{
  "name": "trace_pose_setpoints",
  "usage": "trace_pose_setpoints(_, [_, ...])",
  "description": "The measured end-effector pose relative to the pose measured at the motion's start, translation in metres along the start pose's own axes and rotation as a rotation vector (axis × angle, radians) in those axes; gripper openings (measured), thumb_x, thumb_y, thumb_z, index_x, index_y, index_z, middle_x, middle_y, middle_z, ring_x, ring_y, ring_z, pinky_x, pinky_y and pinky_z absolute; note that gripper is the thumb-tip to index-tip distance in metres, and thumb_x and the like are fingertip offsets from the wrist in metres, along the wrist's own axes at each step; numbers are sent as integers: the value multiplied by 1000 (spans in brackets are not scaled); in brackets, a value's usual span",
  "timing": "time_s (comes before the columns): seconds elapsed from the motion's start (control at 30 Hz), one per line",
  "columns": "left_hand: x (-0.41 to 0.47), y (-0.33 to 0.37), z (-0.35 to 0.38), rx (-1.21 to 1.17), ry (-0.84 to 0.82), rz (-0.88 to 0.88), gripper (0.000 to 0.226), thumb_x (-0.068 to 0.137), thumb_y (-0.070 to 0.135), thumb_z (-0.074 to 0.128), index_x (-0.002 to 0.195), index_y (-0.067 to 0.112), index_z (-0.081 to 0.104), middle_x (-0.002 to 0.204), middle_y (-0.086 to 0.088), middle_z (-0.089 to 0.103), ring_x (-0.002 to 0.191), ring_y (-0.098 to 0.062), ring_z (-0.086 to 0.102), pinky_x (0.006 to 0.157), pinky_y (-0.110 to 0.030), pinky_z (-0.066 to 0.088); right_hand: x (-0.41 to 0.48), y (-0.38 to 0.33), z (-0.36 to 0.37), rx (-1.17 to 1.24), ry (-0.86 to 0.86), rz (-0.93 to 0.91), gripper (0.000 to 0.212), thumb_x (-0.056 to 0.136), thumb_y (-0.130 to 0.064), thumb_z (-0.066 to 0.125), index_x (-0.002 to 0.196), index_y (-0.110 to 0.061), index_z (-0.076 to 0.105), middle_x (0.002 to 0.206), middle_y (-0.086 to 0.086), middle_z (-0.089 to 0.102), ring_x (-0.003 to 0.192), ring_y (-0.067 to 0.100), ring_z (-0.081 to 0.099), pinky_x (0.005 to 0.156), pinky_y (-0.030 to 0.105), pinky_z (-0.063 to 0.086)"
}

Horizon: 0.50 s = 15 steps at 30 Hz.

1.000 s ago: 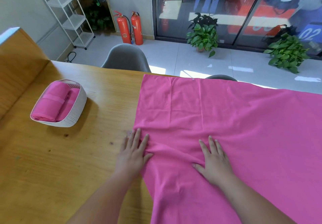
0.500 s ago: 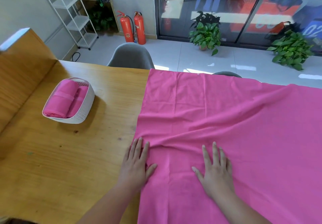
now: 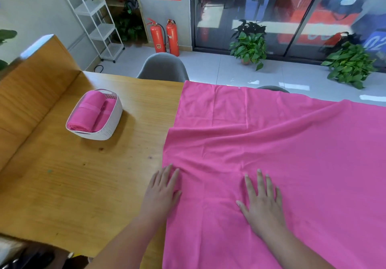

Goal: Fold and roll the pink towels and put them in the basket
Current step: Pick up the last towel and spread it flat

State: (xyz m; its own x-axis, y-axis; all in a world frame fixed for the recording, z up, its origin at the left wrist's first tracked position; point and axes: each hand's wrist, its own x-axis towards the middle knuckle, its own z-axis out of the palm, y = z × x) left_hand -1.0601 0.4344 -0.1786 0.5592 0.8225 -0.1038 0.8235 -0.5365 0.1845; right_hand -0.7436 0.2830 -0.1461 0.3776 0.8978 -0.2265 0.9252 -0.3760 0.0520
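Basket [image 3: 109, 126] on table [image 3: 83, 174], left of spread towel [image 3: 271, 143], apparently two rolled towels [image 3: 87, 112] inside, chair [image 3: 163, 68] behind table

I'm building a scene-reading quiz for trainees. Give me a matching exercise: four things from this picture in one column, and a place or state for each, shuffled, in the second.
1 basket
2 spread towel
3 left hand
4 fire extinguishers

A red, upright, beyond the table
B holds rolled towels
C flat on the towel's left edge
D wrinkled, covering the table's right part

Pairs: 1-B, 2-D, 3-C, 4-A
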Motion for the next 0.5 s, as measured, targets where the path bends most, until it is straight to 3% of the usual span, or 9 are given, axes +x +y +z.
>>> trace_pose_setpoints(0.1, [-35,-7,16,6,-15,12,69,105,53,40,166,22,32,173,-2,27,161,-22,24,128,-46,16,-13,5,9,-30,8,-58,90,93,-77,18,169,-31,3,176,12,-16,163,38,-8,128,63,14])
trace_pose_setpoints(0.27, [-53,-23,5,75,9,-71,60,109,46,32,162,20,39,169,0,38,158,-22,31,127,-45,15,-33,8,17,-2,19,-38,85,99,-71,31,169,-30,5,176,13,-14,163,39,-7,127,64,14])
trace_pose_setpoints(0.4, [-73,-12,-3,66,59,-131,53,105,23,43,158,15,43,149,-4,59,144,-28,47,125,-48,29,-58,9,18,-4,18,-90,87,102,-69,34,168,-30,-6,174,12,-25,162,37,-17,130,60,5])
trace_pose_setpoints(0.5, [-104,1,2,97,34,-42,65,94,16,44,160,16,40,150,-3,56,141,-28,48,124,-45,30,-87,10,25,2,-20,-167,84,99,-68,32,169,-35,0,175,6,-24,162,32,-15,131,56,9])
